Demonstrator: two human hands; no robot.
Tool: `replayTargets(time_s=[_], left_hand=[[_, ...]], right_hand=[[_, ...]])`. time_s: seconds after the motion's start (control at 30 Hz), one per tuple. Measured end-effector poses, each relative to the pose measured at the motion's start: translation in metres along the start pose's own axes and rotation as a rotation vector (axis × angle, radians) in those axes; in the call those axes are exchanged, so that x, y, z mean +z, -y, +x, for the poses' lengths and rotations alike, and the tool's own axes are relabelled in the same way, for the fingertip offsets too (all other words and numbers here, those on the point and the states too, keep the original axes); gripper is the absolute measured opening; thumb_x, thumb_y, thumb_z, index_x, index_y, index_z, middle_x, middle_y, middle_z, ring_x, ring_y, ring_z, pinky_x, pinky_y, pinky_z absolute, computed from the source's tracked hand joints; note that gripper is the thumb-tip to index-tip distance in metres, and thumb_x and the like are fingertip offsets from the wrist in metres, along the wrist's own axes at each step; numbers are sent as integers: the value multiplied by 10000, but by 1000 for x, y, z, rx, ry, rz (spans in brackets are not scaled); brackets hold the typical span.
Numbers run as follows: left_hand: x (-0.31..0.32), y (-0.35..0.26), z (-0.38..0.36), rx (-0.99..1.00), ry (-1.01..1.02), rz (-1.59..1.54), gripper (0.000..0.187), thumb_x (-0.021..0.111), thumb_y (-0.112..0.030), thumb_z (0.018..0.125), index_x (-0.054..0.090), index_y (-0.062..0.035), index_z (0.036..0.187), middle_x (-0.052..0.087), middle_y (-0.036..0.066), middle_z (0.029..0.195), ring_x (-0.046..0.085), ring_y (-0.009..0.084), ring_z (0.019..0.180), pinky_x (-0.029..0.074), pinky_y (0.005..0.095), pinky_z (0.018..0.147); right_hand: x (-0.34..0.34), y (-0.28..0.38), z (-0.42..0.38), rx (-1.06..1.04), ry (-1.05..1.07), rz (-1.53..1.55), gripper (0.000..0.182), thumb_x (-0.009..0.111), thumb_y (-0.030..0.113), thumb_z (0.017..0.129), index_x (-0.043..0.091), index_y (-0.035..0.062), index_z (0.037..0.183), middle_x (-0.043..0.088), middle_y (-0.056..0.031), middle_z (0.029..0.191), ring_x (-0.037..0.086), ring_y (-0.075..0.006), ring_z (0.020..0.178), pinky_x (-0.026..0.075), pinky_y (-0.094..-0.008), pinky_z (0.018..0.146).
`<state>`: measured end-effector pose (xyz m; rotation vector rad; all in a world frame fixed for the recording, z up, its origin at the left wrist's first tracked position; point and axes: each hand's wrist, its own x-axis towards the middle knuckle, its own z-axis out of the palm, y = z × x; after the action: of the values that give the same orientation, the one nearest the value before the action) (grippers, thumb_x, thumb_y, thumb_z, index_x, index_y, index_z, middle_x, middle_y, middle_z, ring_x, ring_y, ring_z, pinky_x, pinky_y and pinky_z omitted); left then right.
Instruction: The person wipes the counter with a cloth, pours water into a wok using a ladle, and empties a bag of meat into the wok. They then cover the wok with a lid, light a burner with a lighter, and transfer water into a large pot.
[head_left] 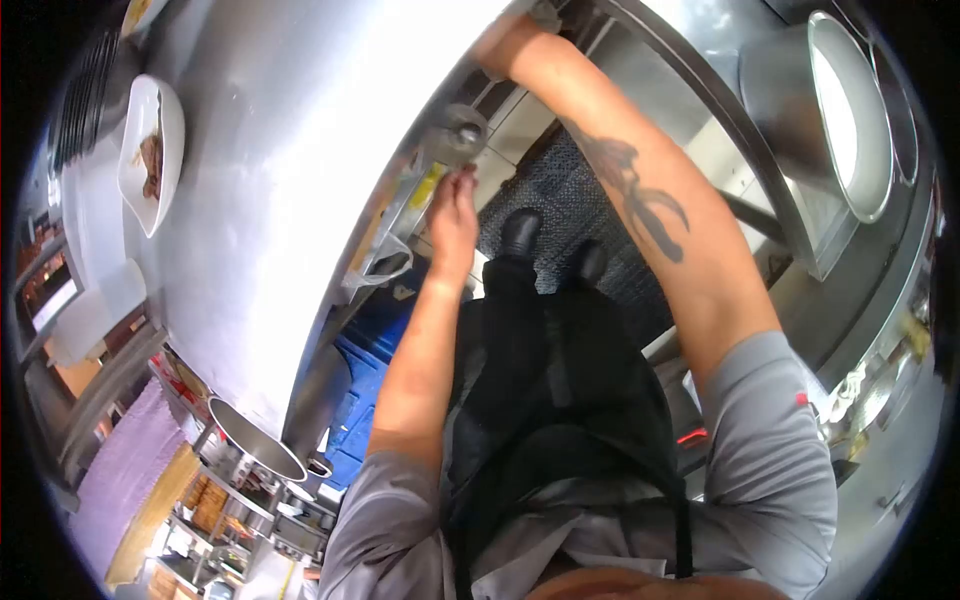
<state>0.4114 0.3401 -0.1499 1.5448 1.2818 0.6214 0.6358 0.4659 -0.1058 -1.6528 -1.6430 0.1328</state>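
Note:
My left hand (455,212) reaches beneath the edge of the steel counter (290,150), its fingers stretched out and apart from any firm grip. Beside its fingertips is a clear plastic package (420,195) with a yellow patch, and just beyond is a round, shiny metal-looking item (460,135). A crumpled clear plastic bag (385,262) hangs near my left wrist. My right hand (510,45) is farther along under the same counter edge, smeared and partly hidden. A greyish thing (545,15) shows next to it; whether that hand holds it cannot be made out.
On the counter's left side stands a white dish (175,140) with brown food. A blue plastic crate (355,410) and a large metal pot (255,440) are lower left. Another big pot (815,120) sits at the right, above a steel frame. A dark mat (560,190) covers the floor.

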Motion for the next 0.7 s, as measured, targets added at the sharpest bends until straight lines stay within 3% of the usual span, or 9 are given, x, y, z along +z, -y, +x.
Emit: replayTargets(time_s=[0.13, 0.17, 0.37, 0.53, 0.7], left_hand=[[-20, -5, -52, 51, 59, 164, 217, 519, -160, 952, 612, 18, 1035, 651, 152, 960, 624, 206, 877, 469, 311, 803], [-25, -13, -64, -22, 88, 137, 193, 529, -132, 942, 613, 18, 1028, 649, 172, 949, 630, 231, 865, 473, 318, 794], [-48, -13, -119, 86, 134, 155, 173, 510, -43, 927, 604, 24, 1056, 641, 189, 969, 633, 301, 905, 475, 334, 801], [-79, -23, -150, 45, 218, 223, 184, 526, -16, 906, 597, 19, 1072, 634, 195, 1022, 609, 349, 904, 488, 370, 793], [-100, -29, -170, 31, 241, 245, 194, 515, -34, 917, 596, 12, 1086, 634, 183, 1048, 607, 332, 952, 475, 372, 837]], right_hand=[[44, -4, 19, 69, 97, -197, 310, 646, 95, 802, 583, 23, 1097, 623, -149, 1029, 633, -280, 876, 510, -356, 715], [52, -5, 19, 77, 105, -233, 309, 646, 94, 801, 583, 23, 1096, 624, -149, 1029, 633, -281, 876, 510, -357, 715], [80, -9, 20, 77, 114, -342, 304, 649, 93, 799, 588, 22, 1087, 628, -151, 1025, 635, -286, 878, 511, -360, 714], [79, -18, 24, 38, 98, -352, 299, 651, 92, 796, 591, 21, 1081, 631, -152, 1022, 636, -290, 880, 512, -363, 713], [67, -17, 19, -17, 51, -337, 295, 654, 90, 794, 594, 20, 1074, 635, -153, 1019, 638, -294, 881, 513, -367, 712]])
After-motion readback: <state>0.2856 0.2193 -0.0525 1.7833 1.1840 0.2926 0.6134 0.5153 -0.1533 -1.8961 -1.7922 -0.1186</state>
